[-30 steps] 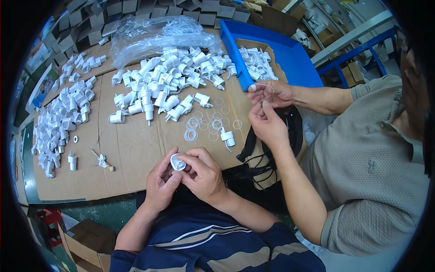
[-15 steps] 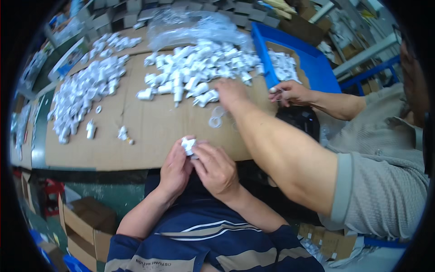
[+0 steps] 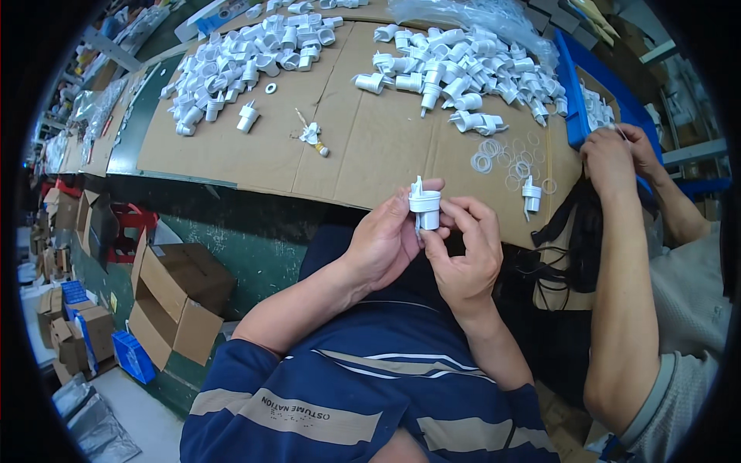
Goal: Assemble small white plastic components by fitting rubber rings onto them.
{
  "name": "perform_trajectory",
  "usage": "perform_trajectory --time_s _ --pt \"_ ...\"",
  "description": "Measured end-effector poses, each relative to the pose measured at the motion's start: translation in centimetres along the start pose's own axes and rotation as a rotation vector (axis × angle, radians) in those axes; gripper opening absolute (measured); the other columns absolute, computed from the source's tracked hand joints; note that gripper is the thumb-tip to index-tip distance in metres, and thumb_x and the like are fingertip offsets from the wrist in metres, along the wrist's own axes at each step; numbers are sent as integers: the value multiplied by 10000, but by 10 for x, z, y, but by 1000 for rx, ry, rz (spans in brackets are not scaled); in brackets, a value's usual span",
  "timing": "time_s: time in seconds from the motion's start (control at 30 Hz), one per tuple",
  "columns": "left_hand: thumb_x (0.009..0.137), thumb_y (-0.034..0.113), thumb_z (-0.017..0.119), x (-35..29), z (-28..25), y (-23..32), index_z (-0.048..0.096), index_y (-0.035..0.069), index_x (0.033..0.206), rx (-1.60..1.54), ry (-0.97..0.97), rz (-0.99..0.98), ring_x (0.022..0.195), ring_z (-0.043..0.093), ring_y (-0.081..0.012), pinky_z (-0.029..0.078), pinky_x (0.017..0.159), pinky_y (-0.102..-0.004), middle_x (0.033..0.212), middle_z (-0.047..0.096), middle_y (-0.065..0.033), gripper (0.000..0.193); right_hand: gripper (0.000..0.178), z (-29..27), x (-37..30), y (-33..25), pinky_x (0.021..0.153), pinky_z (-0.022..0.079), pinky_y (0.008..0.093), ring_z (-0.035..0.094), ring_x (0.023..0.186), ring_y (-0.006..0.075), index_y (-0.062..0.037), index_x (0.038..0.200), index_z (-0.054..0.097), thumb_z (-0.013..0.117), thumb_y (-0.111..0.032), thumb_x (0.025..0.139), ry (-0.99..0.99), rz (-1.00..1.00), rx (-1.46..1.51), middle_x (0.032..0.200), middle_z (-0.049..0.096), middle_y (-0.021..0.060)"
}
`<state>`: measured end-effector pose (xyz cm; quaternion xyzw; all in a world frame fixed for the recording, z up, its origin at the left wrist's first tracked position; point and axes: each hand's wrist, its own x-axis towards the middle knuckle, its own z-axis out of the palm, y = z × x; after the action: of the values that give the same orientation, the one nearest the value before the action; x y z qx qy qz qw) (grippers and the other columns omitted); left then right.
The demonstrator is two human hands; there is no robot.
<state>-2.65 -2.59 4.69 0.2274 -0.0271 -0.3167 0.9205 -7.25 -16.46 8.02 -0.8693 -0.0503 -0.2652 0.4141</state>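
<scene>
Just off the near edge of the table, my two hands hold one white plastic fitting (image 3: 425,207) between them. It has a round collar, a short tube below and a pointed tip on top. My left hand (image 3: 384,243) is closed round its left side, the thumb along it. From the right, the fingertips of my right hand (image 3: 471,255) pinch its lower part. A similar single white fitting (image 3: 531,195) lies on the cardboard to the right, by several loose clear rings (image 3: 522,168). A small white part with a yellowish end (image 3: 312,137) lies further left.
A heap of white fittings (image 3: 444,65) lies at the far right, another heap (image 3: 239,65) at the far left. A co-worker's hands (image 3: 614,158) work with a thin ring near the blue tray (image 3: 571,100). Open cardboard boxes (image 3: 181,297) stand on the floor at left.
The view has swung, so the table appears further right and higher. The fitting in my hands is now upright and more exposed. The co-worker's near arm has drawn back from the heap toward the tray.
</scene>
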Motion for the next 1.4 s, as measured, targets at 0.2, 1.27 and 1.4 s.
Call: perform_trajectory --time_s 0.2,1.27,1.4 --pt "1137 354 458 4 6 0 485 14 1499 24 -5 0 1037 663 -215 571 996 -377 1247 624 -147 498 423 -6 3 -3 812 541 342 631 971 255 8 1164 708 807 39 754 10 28 3 1181 648 119" --pt "1057 116 630 93 5 36 610 -21 1299 429 246 -4 1007 667 -165 557 899 -278 1150 702 -122 279 346 -61 151 37 705 514 229 614 811 124 56 1211 710 725 41 866 326 352 63 1088 691 94" --pt "1058 117 628 91 -4 36 611 -21 1296 451 262 2 984 667 -160 558 884 -276 1137 702 -120 276 348 -64 151 50 690 505 219 608 813 121 55 1231 700 719 21 885 331 335 -39 1064 690 93"
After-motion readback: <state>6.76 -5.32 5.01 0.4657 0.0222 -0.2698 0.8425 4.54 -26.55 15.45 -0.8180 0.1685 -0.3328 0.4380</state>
